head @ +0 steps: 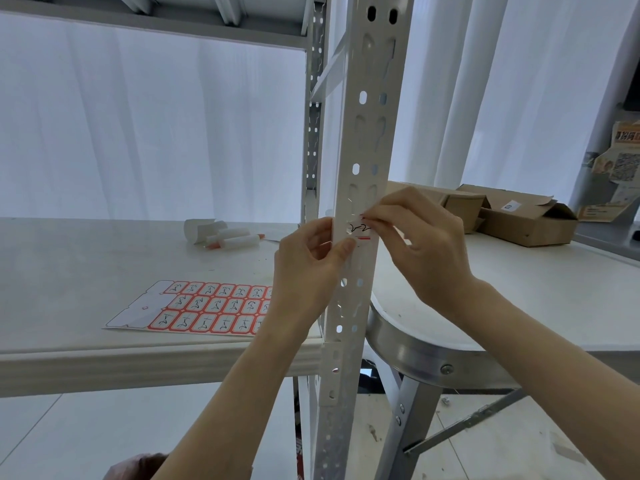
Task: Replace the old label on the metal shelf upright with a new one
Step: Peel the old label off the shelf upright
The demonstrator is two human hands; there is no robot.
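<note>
While the right hand has thumb and forefinger pinched tight on the top right edge of the label, the left hand is clamped on the upright. Its thumb tip is flat on the front face, right at the label's lower left corner, and its fingers are curled round the left edge. The label sits on the front of that white perforated upright, about level with the hands. It's got a scrawled black mark on it and a red line along the bottom. The hands cover too much of it, so I can't tell whether it's fully stuck down.

On the shelf board to the left, fairly near, there's a sheet of labels lying flat. They're red-bordered with handwriting on them, and the left end of the sheet is already bare. Farther back on the same board is a little heap of rolled-up white paper bits. Off to the right, behind the upright, a white table with a shiny metal rim holds some open cardboard boxes at its far side.
</note>
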